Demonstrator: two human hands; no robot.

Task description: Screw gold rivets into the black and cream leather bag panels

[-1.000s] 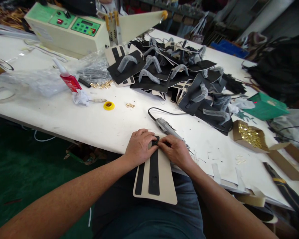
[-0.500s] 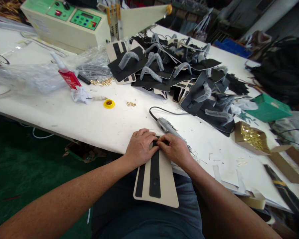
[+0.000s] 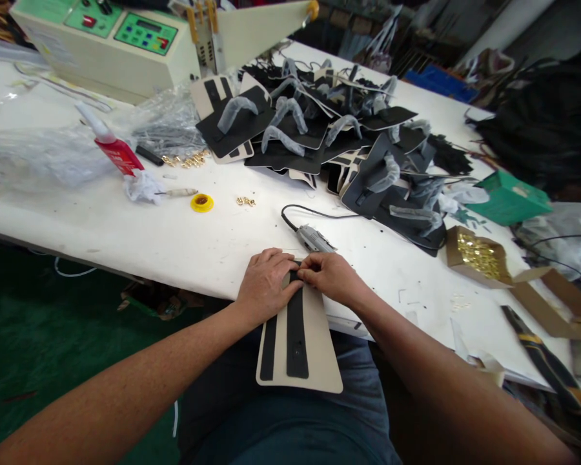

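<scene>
A beige panel [image 3: 323, 349] with black strips [image 3: 297, 336] lies over the table's front edge, its near end above my lap. My left hand [image 3: 266, 284] grips the far left part of the panel, thumb by the wider strip's far end. Beside it, my right hand [image 3: 330, 276] is closed in a pinch at that same strip end; whatever sits between its fingertips is hidden. A grey handheld power tool [image 3: 314, 237] with a black cord lies just beyond my right hand, which partly covers it.
Black panels with plastic-wrapped handles [image 3: 290, 142] are heaped at the back. To the left are a red bottle [image 3: 116, 154], a yellow round container [image 3: 202, 203] and small gold parts [image 3: 245, 201]. A box of gold parts [image 3: 479, 255] and pliers [image 3: 542, 355] lie right.
The view has shifted slightly, so the table items appear further left. Both hands stay at the strip's far end, and my right hand now covers more of the grey tool.
</scene>
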